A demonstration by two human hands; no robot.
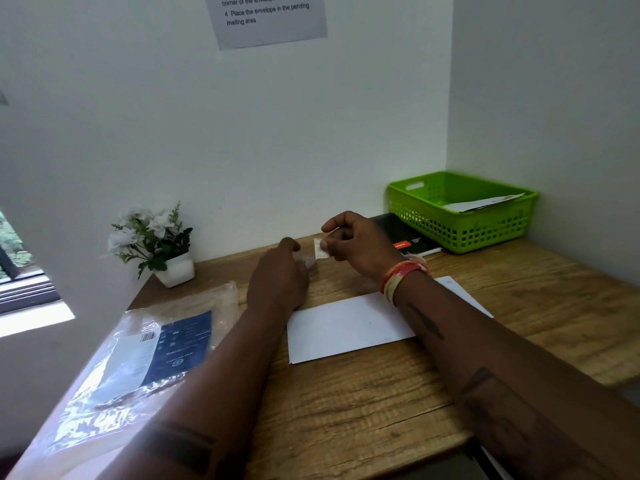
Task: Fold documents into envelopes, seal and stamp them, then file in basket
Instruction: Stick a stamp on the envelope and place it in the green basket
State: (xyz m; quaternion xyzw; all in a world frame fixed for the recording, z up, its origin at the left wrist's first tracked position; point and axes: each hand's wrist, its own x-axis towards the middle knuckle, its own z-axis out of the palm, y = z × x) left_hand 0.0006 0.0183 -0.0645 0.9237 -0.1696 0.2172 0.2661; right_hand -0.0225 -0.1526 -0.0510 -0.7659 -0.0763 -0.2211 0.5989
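Right hand (pixel 360 247), centre of frame: thumb and fingers pinching a small white stamp (pixel 320 249), lifted above the desk.
Left hand (pixel 280 277), just left of it: fingers curled down over a small pinkish item (pixel 309 263) on the desk, likely the stamp supply; actual grip not discernible.
Envelope (pixel 349 329), lower centre: white, flat on the wooden desk (pixel 381 403), beneath both wrists, stamp not yet applied.
Green basket (pixel 460 211), upper right: holds filed envelopes (pixel 485 202); black notebook (pixel 408 239) beside it.
Handling note: carry stamp to an envelope corner, square it to the edges, press flat from the middle outward.
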